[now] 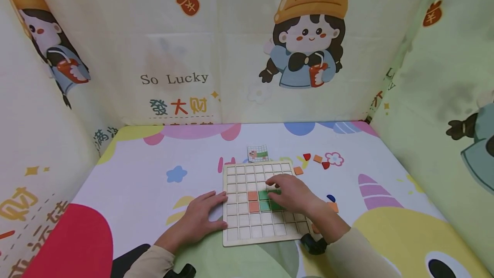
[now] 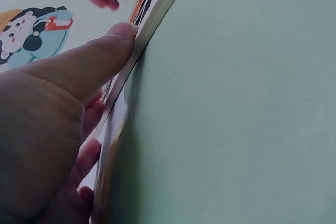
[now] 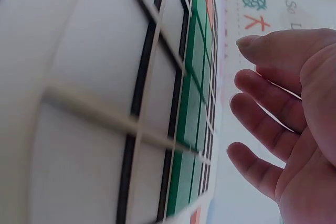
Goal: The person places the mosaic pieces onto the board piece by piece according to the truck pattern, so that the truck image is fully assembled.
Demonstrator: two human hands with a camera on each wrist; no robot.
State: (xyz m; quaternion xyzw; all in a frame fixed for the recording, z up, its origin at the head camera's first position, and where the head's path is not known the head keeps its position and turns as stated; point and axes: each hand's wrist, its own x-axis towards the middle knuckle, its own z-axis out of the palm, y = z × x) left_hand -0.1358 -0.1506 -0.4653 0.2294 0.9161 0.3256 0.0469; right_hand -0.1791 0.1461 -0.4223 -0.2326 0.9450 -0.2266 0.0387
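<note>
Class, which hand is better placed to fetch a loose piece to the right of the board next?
Probably the right hand: empty, above the board, nearer those loose pieces. The left hand touches the board's left edge.

The head camera looks forward and down from above the near side of the pale wooden gridded square board [image 1: 255,219], farthest from it. The left-wrist camera, close by the board's left edge, sees it nearly edge-on, rolled sideways. The right-wrist camera skims very near the board's surface, sharing the green square tiles [image 3: 189,95] with the head view.
</note>
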